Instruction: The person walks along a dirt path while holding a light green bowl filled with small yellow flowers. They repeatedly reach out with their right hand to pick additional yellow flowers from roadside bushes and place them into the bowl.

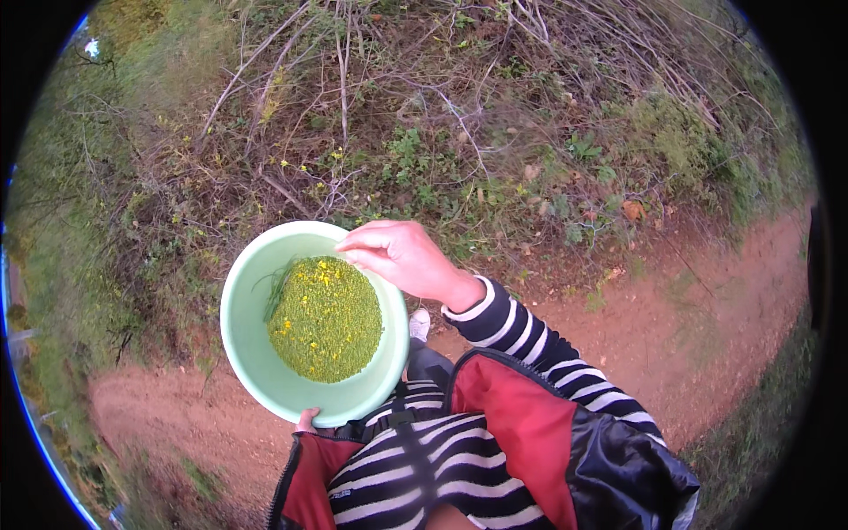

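Observation:
A pale green plastic bucket (pixel 242 351) is held before my body. My left hand (pixel 308 419) grips its lower left rim; only the thumb side shows, and the other fingers are hidden beneath the bucket. Small green buds or seeds (pixel 328 338) cover the bottom, with yellow petals (pixel 323 273) scattered on top. Thin green blades (pixel 275 295) lean against the inner left wall. Over the upper right rim is my right hand (pixel 397 258), its thumb and forefinger bent close together above the inside. Whether something small sits between those fingertips I cannot tell.
A bank of dry twigs, weeds and bare branches (pixel 344 86) rises in front. Small yellow-flowered stems (pixel 305 167) stand just beyond the bucket. A reddish dirt path (pixel 636 338) runs beneath me, where one white shoe (pixel 419 324) shows. Grass (pixel 748 430) borders the path at lower right.

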The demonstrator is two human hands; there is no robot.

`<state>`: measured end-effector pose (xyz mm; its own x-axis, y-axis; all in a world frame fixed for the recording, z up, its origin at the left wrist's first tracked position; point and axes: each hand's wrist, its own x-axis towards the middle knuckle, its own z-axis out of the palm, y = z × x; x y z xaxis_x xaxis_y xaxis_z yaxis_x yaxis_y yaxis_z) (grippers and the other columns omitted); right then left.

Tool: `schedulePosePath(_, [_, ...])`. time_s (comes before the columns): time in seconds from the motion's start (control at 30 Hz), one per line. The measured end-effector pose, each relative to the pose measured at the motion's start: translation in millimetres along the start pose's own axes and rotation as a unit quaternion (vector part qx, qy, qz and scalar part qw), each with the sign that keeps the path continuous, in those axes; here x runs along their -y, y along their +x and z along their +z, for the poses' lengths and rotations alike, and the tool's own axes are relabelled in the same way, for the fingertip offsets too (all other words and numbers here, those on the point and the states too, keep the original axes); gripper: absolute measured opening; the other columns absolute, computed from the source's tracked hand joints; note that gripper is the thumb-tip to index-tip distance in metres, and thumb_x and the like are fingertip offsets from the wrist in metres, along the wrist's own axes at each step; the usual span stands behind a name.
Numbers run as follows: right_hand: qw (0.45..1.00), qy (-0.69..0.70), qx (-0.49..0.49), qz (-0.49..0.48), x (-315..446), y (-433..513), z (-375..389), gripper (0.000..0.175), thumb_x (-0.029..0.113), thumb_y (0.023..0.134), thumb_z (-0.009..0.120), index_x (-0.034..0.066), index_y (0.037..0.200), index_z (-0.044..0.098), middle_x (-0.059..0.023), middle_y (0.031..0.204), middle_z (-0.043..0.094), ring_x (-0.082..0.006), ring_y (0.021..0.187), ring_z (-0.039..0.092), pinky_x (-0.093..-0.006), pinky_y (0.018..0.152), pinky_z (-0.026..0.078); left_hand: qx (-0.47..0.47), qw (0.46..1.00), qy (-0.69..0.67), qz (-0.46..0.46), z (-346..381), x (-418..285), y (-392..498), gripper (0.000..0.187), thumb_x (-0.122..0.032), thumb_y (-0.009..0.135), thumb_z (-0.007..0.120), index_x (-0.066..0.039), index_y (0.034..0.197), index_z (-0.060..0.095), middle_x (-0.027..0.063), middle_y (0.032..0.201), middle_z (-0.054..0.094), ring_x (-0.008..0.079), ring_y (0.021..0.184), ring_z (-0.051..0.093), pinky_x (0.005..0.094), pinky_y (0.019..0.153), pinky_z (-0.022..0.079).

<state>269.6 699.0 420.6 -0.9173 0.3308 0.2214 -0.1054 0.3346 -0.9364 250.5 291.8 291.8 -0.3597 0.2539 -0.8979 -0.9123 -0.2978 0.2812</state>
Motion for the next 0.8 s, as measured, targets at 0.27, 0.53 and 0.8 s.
schedulePosePath(0.27, [0.934,0.181,-0.218,0.218,-111.8,34.0,-60.7,0.025,0.012,0.092,0.051,-0.0046,0.109,0.058,-0.0115,0.094,0.064,-0.0155,0.077,0.064,-0.0267,0.069,0.054,-0.102,0.985,-0.037,0.135,0.1,10.9,-27.6,0.059,-0.007,0.068,0.056,-0.002,0.124,0.039,0.0157,0.116,0.051,0.0335,0.109,0.051,0.0501,0.097,0.042])
schedulePosePath(0.53, [0.837,0.365,-0.273,0.302,-259.2,139.0,-54.6,0.032,0.009,0.093,0.048,-0.0058,0.122,0.045,-0.0151,0.102,0.058,-0.0212,0.087,0.060,-0.0324,0.080,0.053,-0.184,0.939,-0.135,0.259,-22.3,3.8,-4.3,0.052,-0.006,0.067,0.059,0.000,0.117,0.046,0.0118,0.106,0.057,0.0268,0.098,0.058,0.0363,0.088,0.050])
schedulePosePath(0.8, [0.906,-0.250,-0.271,0.209,-366.8,226.0,-49.5,0.051,0.010,0.082,0.061,0.0001,0.128,0.043,-0.0116,0.090,0.064,-0.0203,0.075,0.063,-0.0332,0.073,0.051,-0.256,0.914,-0.187,0.252,-58.2,9.4,21.3,0.049,-0.006,0.067,0.060,0.001,0.115,0.049,0.0119,0.106,0.058,0.0283,0.100,0.057,0.0415,0.092,0.048])
